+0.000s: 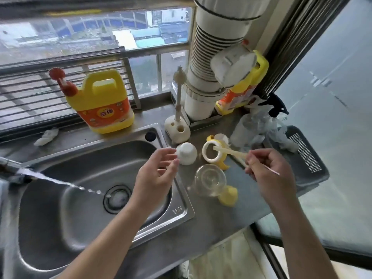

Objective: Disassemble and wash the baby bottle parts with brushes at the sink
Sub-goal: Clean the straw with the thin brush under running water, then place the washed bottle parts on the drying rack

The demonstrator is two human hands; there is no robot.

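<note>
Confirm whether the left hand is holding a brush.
No: the left hand is open and empty above the sink rim, while the right hand holds a thin brush.

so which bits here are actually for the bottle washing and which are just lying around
For the job: clear bottle, collar ring with yellow handles, white cap, straw in the right hand, brush in its stand, sink, yellow detergent jug.

Lying about: crumpled rag, plastic bags, grey tray.

Sink [60, 208] glossy steel; bottle [210, 183] clear plastic.
</note>
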